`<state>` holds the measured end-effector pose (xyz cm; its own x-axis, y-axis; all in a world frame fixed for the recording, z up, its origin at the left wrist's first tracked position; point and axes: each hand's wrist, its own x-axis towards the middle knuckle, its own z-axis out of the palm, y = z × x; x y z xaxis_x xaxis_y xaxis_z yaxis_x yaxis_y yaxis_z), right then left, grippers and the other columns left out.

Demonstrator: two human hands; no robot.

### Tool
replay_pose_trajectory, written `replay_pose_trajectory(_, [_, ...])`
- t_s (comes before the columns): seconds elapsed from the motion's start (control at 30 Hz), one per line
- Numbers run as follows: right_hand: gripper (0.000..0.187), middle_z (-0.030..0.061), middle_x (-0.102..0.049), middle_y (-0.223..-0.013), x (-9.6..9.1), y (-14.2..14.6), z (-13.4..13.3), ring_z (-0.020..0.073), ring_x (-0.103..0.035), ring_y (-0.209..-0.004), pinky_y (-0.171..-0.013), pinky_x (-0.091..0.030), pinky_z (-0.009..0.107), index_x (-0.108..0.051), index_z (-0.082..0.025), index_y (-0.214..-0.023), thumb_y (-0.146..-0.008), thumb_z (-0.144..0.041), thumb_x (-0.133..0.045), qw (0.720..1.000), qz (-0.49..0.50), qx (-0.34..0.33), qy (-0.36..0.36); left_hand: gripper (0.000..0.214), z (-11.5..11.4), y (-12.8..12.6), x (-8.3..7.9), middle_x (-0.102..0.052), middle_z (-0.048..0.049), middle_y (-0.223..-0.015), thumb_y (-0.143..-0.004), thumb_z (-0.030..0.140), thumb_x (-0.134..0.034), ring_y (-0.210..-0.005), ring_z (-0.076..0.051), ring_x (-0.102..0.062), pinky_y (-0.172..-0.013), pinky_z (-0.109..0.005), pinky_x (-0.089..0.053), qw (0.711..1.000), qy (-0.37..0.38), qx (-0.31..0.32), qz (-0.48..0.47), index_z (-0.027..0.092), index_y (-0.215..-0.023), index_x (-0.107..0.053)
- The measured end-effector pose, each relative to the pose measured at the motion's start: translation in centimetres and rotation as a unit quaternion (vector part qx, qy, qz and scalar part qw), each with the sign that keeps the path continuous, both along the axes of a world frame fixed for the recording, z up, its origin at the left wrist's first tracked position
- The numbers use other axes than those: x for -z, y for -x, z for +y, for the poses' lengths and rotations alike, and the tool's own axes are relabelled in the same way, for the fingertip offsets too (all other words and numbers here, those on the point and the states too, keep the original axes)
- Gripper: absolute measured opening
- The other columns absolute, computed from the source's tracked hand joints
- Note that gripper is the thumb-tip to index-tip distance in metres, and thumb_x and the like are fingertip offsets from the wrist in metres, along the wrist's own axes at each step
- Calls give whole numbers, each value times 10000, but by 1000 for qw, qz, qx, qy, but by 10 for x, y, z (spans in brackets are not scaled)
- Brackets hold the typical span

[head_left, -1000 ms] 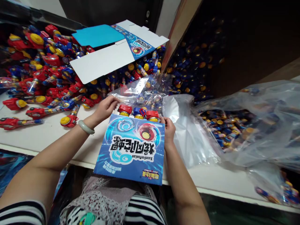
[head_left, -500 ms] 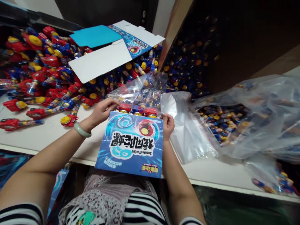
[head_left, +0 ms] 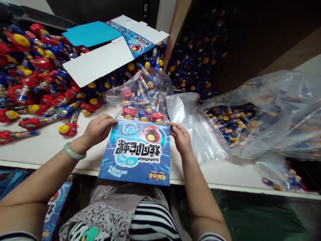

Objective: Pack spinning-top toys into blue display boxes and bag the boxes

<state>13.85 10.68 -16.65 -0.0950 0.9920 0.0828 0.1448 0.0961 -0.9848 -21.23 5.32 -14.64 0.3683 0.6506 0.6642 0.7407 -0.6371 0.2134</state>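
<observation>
A blue printed cardboard box (head_left: 140, 172) lies at the table's front edge, its lettering upside down to me. My left hand (head_left: 99, 130) is closed at the box's far left corner, fingers curled. At the far right corner my right hand (head_left: 181, 136) pinches the edge between thumb and fingers. Just beyond the box's far edge sit red and blue spinning-top toys (head_left: 157, 115) in a row. A clear plastic bag (head_left: 114, 97) spreads behind them, with more toys showing through it. Whether my fingers also grip some of the plastic, I cannot make out.
Loose red and blue toys (head_left: 43, 63) are heaped at left. On the heap lies an unfolded carton (head_left: 100, 62). Flat clear bags (head_left: 187, 115) lie to the right, beside a large plastic sack (head_left: 283, 110) of small toys. A brown board (head_left: 175, 36) rises behind.
Both hands have moved slightly apart, onto the box's far corners. The plastic behind the toys has bunched up. The whole view has shifted slightly.
</observation>
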Motion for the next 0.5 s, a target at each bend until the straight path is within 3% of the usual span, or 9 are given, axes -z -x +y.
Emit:
replay_pose_trajectory(0.1, [336,0,-667,-795,-10,-4,6,144,-613,-726,-689,-538,297,-650,-209,-1028,-781,-434,-689,998,-24,-48,15,163,4,-2,-5,-665,-72,-871,-954,201,-496,-772,-184,-632,-687,-300,-521,1000,17,-4,3,210,-1002,-652])
replay_pose_trajectory(0.2, [209,-4,-636,-778,-10,-1,-2,143,-588,-725,-700,-516,302,-648,-217,-995,-843,-361,-649,983,-143,-9,-113,159,2,-3,-4,-665,-80,-866,-952,199,-498,-764,-189,-625,-671,-305,-517,1000,-9,-8,26,206,-995,-651])
replay_pose_trajectory(0.33, [152,51,-687,-861,8,-1,-33,191,-639,-831,-749,-534,362,-658,-241,-900,-947,-290,-522,931,-227,48,-283,203,-15,-3,7,-667,-73,-838,-913,127,-511,-737,-184,-622,-654,-296,-530,997,-69,28,16,204,-1054,-637])
replay_pose_trajectory(0.5, [178,44,-703,-855,31,-14,-83,207,-676,-798,-711,-569,392,-659,-281,-1012,-934,-199,-521,914,-224,52,-335,317,-53,2,22,-691,-74,-834,-870,69,-516,-732,-186,-648,-680,-313,-560,995,-49,84,-30,230,-1109,-648])
